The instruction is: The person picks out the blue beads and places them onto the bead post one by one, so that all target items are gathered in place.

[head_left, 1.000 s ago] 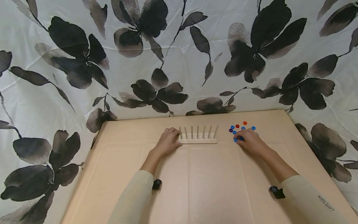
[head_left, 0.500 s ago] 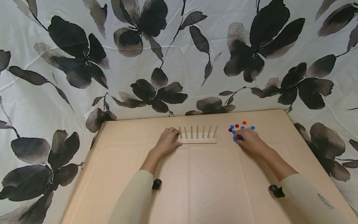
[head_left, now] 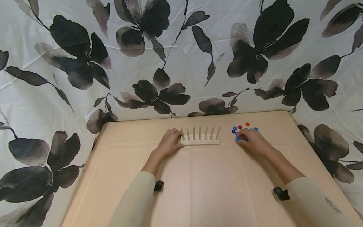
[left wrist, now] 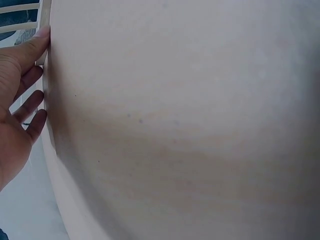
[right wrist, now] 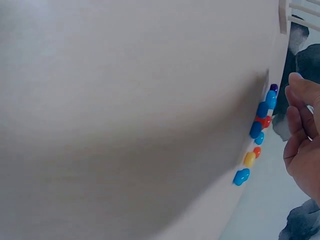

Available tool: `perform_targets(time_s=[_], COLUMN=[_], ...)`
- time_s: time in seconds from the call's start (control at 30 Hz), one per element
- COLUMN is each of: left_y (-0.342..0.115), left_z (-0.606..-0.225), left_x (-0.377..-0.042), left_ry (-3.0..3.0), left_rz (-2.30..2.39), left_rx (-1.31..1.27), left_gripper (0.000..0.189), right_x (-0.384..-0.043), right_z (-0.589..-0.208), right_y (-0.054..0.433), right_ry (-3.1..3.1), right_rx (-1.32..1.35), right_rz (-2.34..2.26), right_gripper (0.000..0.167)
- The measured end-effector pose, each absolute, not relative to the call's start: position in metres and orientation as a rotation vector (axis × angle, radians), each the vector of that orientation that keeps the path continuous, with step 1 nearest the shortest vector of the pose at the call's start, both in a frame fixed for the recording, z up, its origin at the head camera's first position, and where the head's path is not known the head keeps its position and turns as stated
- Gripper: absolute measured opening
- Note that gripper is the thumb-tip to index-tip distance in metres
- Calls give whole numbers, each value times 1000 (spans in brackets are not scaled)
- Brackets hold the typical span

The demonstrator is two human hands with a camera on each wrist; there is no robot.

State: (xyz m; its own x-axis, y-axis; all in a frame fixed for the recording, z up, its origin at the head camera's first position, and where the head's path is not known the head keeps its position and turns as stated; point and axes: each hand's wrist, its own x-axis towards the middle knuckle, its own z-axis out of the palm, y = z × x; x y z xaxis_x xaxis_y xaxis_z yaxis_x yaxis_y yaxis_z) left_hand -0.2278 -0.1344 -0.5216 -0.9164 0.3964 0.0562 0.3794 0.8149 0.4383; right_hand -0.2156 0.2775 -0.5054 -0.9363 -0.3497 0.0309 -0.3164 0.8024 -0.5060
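A pale wooden peg rack (head_left: 202,143) with a row of several upright pegs stands on the table. My left hand (head_left: 170,142) pinches its left end, thumb (left wrist: 42,34) at the near side of the base and the other fingers behind. To the right, my right hand (head_left: 253,141) is bent over a scatter of small beads. In the right wrist view, the thumb and index fingertips meet above the beads, with a sliver of a blue bead (right wrist: 299,74) showing between them. Most of that bead is hidden.
Around the right hand lie loose beads: a red one (head_left: 239,127), an orange one (head_left: 247,124), a dark purple one (head_left: 233,131), a yellow one (right wrist: 249,159) and several blue ones (right wrist: 241,176). Floral cloth (head_left: 175,60) hangs behind the table's far edge (head_left: 158,120).
My right hand has lifted slightly from the beads, its fingertips drawn together. My left hand stays at the end of the peg rack.
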Motion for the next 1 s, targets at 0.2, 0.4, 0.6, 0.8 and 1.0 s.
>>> perform_targets(time_s=[0.2,0.4,0.6,0.8,1.0], left_y=[-134,-134,-134,-134,-134], left_z=[-521,-522,-521,-520,-521], left_x=[-228,-228,-227,-227,-227], left_ry=[2950,2955,2951,2950,2947], left_rz=[717,720,716,717,705], left_rx=[618,621,617,609,606], left_gripper=[54,55,56,55,56], right_x=[-220,-226,-227,-228,-228], right_z=[-496,-484,-470,-456,-443], right_y=[267,256,246,236,225], right_ry=[2914,2934,2980,3006,3030], right_rx=[-578,-607,-625,-668,-746], right_rz=[-856,-924,-970,-976,-957], right_gripper=[18,14,15,16,18])
